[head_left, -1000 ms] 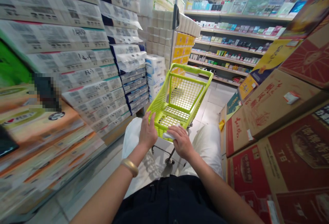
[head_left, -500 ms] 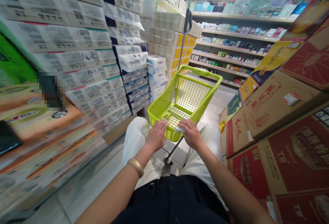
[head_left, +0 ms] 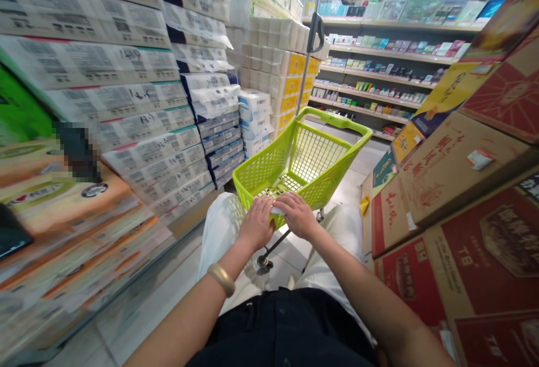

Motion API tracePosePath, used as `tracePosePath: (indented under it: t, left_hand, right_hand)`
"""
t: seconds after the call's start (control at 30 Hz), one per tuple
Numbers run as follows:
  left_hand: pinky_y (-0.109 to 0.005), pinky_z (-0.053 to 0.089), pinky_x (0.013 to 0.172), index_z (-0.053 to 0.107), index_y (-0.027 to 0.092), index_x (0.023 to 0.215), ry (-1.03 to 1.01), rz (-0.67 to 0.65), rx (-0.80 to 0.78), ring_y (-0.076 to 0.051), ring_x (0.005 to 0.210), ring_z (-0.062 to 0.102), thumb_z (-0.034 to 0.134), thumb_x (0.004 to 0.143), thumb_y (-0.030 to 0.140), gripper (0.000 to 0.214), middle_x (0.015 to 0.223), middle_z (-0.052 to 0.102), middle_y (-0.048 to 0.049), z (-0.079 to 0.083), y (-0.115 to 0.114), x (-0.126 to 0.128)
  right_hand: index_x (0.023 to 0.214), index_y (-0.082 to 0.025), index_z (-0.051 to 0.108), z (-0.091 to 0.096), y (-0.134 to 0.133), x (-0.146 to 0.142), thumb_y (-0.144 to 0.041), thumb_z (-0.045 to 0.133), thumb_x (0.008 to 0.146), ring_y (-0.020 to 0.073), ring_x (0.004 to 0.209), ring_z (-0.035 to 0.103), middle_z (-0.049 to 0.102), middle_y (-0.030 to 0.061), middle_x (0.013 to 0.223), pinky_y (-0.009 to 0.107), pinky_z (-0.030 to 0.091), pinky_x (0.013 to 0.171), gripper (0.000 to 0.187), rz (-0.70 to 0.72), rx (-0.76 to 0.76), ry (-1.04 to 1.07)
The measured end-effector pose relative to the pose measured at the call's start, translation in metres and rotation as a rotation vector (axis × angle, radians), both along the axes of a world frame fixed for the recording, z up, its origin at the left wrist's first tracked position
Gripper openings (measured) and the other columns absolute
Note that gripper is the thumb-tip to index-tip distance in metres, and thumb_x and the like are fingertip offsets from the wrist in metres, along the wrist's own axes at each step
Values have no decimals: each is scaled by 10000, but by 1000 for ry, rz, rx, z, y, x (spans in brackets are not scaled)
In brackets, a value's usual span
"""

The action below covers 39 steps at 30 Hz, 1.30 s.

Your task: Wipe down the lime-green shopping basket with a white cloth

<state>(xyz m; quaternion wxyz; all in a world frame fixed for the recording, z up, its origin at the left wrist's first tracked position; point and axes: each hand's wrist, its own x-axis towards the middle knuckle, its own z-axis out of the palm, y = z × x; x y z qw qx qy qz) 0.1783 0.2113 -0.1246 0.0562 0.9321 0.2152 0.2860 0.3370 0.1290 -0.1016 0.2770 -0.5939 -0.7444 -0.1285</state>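
A lime-green shopping cart (head_left: 322, 184) with a lattice basket stands between my knees, its near corner turned toward me. My left hand (head_left: 257, 224) is closed over the basket's near rim, fingers curled inward. Close beside it, my right hand (head_left: 295, 214) presses a small white wipe (head_left: 277, 210) against the same rim. Most of the wipe is hidden under the fingers, so I cannot tell if it is cloth or paper. Inside the basket only the grid floor shows. A metal leg with a caster (head_left: 264, 261) reaches down toward the tiles below my hands.
Packs of paper goods (head_left: 143, 97) are stacked high on the left. Red and brown cartons (head_left: 446, 170) rise on the right. Beyond the cart, a glass door with a dark handle (head_left: 315, 33) stands before shelves (head_left: 379, 50) of small boxed products.
My right hand has slid left along the rim with the wipe, up against my left hand. The cart has turned slightly, its handle swinging right and its near end left.
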Motion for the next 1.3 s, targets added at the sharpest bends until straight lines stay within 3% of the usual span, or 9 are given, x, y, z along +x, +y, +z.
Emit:
tracePosePath:
  t: [0.17,0.27,0.43,0.53,0.63,0.83,0.97,1.13,1.3]
  left_hand:
    - [-525,374,1095,471,163,1253,21,30,17,-295,1257,489,474,862,226,396,1267,571,-153,-2,16,-7]
    - [-520,381,1080,503,164,1179,18,79,30,-303,1209,511,494,856,234,330,1216,580,-148,-2,23,-8]
    - [-527,384,1068,514,163,1116,4,103,39,-301,1170,519,467,861,219,265,1155,583,-144,0,32,-10]
    - [-521,401,1056,515,162,1104,6,101,23,-300,1180,511,451,870,213,248,1165,580,-154,2,37,-14]
    - [-510,412,1056,516,157,1084,27,116,26,-301,1195,505,471,868,222,231,1169,578,-158,2,40,-18]
    - [-523,395,1090,507,185,1082,54,128,1,-288,1230,490,491,838,189,244,1205,569,-132,-2,44,-20]
    - [-518,413,1077,506,185,1073,53,158,-23,-286,1225,495,488,838,183,235,1195,570,-132,-4,52,-15]
    - [-523,438,1048,515,190,1049,42,169,-29,-276,1191,518,463,852,172,204,1147,586,-121,-5,60,-3]
    - [-536,428,1055,530,189,1058,21,172,-7,-269,1163,529,457,858,163,214,1122,595,-120,-8,58,10]
  right_hand:
    - [1067,-205,665,14,12,45,-26,444,814,205,1106,533,651,76,1088,401,360,1090,381,-240,39,90]
    - [1051,-199,668,13,19,43,-23,432,823,211,1112,522,649,83,1071,416,319,1117,372,-330,41,116]
    - [1119,-210,643,1,31,-10,-52,465,846,204,1153,502,646,69,1119,415,272,1149,362,-166,35,72]
    - [1138,-226,634,0,36,-24,-82,485,864,195,1138,516,648,58,1129,399,282,1145,344,-73,21,47]
    - [1121,-233,644,4,37,-10,-67,483,851,195,1105,535,654,53,1110,379,334,1108,355,-62,7,43]
    - [1061,-226,661,5,41,28,-38,457,837,208,1097,527,656,58,1059,388,326,1114,356,-233,41,133]
    - [1074,-204,652,1,52,20,-38,451,845,214,1107,512,645,78,1066,403,278,1142,347,-258,40,159]
    - [1068,-211,645,-2,65,3,-69,476,857,209,1076,516,649,64,1056,396,296,1120,306,-156,31,130]
    - [1051,-201,643,-4,67,8,-76,487,846,207,1047,523,648,59,1028,393,301,1115,286,-121,54,122]
